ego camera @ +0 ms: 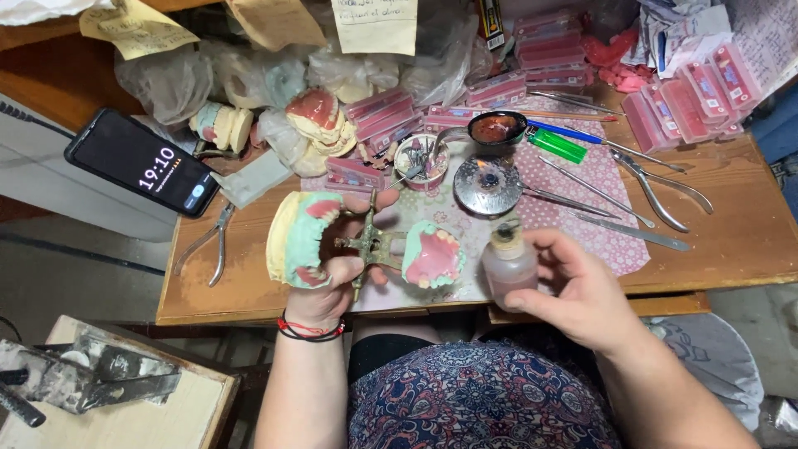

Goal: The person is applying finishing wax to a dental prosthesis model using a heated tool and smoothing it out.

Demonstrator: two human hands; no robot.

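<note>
Left hand (332,278) sits at centre frame, fingers closed around a brass articulator (371,247) that lies swung open: one green cast (301,239) with pink wax and teeth stands up on the left, the other cast (433,259) lies face-up on the right. Right hand (573,287), just right of centre, has its fingers wrapped around a small cloudy bottle (509,266), upright, with a stopper on top. Whether the stopper is seated tight, I cannot tell.

Directly above the bottle in the frame, on the pink patterned mat (582,220), sits a round metal burner (488,185) with what looks like a faint flame. That is the worry: the bottle is near it, and if the liquid is flammable and the bottle tips or drips, it could catch. A sleeve or wrist passing over the burner risks a burn too.

The articulator is gripped only at its middle, with heavy casts on both ends; a slack grip could let it swing shut and knock the wax teeth.

Elsewhere: a phone (141,162) at the upper left edge of the desk (731,241), pliers (209,243) beside it, more pliers (661,187) and slim tools at right, a green lighter (558,145), pink tooth boxes (690,104) at top right.
</note>
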